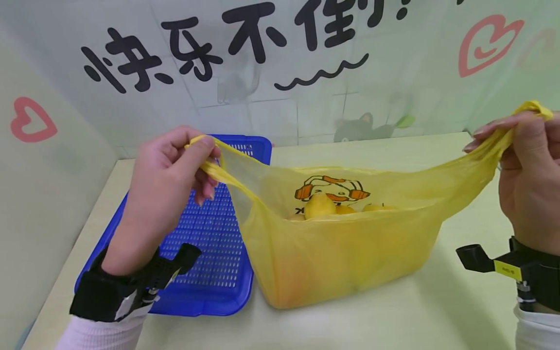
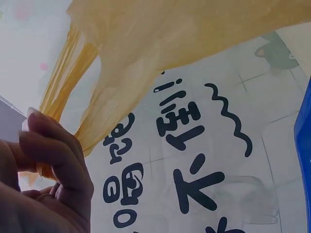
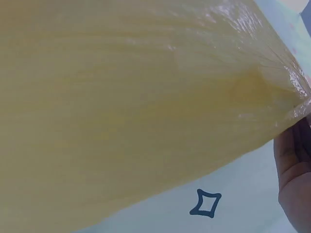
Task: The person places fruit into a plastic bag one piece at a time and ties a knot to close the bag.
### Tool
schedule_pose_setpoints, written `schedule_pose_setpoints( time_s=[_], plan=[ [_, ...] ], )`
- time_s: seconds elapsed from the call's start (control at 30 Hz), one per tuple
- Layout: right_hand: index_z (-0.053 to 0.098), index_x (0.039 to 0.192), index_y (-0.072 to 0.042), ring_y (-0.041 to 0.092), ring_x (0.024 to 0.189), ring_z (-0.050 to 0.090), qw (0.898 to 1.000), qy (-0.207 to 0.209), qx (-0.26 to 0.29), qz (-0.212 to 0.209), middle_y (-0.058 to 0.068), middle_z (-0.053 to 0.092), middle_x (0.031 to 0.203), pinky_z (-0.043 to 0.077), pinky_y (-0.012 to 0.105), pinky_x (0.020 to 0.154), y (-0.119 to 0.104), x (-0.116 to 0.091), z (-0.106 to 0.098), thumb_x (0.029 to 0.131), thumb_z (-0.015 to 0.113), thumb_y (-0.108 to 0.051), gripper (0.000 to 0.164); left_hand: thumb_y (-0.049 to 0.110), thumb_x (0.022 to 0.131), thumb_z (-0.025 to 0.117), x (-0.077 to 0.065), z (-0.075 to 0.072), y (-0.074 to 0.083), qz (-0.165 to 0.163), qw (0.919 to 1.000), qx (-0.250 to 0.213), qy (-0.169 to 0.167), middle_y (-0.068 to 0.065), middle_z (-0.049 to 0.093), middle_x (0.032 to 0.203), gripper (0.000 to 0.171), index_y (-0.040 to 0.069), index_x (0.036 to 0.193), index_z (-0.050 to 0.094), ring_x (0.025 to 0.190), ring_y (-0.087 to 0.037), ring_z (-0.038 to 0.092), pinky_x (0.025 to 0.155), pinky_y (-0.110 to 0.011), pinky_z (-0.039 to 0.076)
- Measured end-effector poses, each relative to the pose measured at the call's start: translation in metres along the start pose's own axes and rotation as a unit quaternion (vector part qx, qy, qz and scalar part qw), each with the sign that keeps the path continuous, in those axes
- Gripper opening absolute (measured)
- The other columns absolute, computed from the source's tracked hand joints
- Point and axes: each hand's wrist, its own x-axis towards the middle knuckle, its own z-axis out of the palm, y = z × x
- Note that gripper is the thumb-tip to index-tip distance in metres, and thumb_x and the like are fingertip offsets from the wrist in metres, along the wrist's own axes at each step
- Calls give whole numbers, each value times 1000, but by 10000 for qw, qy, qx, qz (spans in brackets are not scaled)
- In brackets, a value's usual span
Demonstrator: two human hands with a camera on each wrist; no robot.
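A thin yellow plastic bag (image 1: 350, 253) with a cartoon print stands on the table, stretched wide between both hands. Several yellow fruits (image 1: 320, 206) show through its mouth, and an orange shape glows through the lower left wall. My left hand (image 1: 168, 170) pinches one handle of the bag between thumb and fingers. On the other side my right hand (image 1: 531, 165) grips the gathered second handle, its end poking out above the fist. Up close in the left wrist view, the left fingers (image 2: 63, 155) curl round the twisted handle. The bag's wall fills most of the right wrist view.
A blue perforated plastic basket (image 1: 205, 243) lies left of the bag, partly behind the left hand. Behind the pale table (image 1: 372, 321) rises a wall (image 1: 271, 116) with black lettering and pink hearts. Each wrist wears a black strap with a camera mount (image 1: 494, 262).
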Motion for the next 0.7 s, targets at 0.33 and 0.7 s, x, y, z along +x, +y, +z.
schedule_pose_setpoints(
  time_s=[0.33,0.7],
  plan=[
    [49,109,21,36,87,68,9995,287,166,-14,29,63,100,59,35,82,1,-9,0,97,45,12,16,40,103,46,-18,10,-7,193,9983,54,-547,-7,55,110,37,4,113,49,100,-20,58,88,-23,53],
    [31,127,1,46,109,62,9880,-581,1298,608,31,57,127,51,43,98,4,-10,-8,94,45,15,38,37,65,92,-33,50,-38,57,9500,-616,-3061,4,32,152,133,41,149,-11,141,-17,38,119,-53,27]
  ],
)
